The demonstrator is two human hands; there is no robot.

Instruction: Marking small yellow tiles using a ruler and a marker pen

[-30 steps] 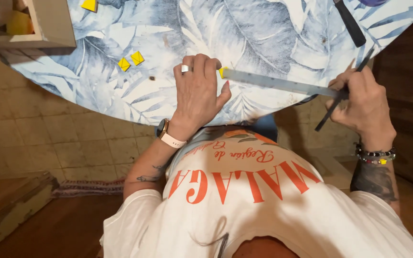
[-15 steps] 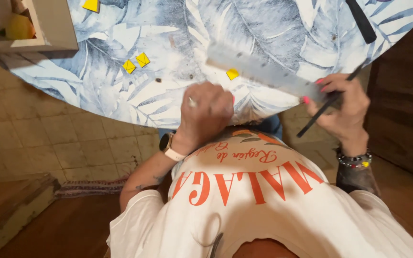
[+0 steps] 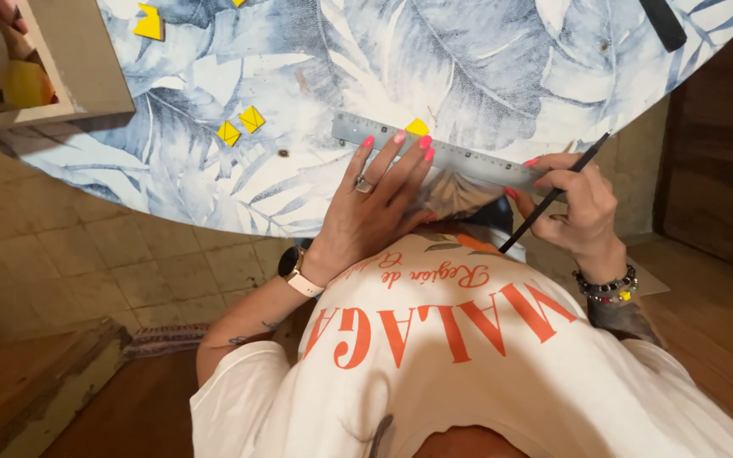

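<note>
Since the prior frame our left hand [image 3: 375,199] has flattened, fingers spread, pinning the ruler [image 3: 439,153]; right hand [image 3: 574,203] pinches a pencil [image 3: 553,195].

A long grey metal ruler [image 3: 434,153] lay across the near edge of the round table with the blue leaf-print cloth [image 3: 468,68], barring the way from the near side, with a small yellow square piece [image 3: 417,127] touching its far edge. Left of it, two small yellow diamond-shaped pieces [image 3: 240,125] and a pale wooden box [image 3: 78,68] at the far left stood in the way, while the cloth beyond the ruler lay open towards a black bar [image 3: 662,23] at the far right.
</note>
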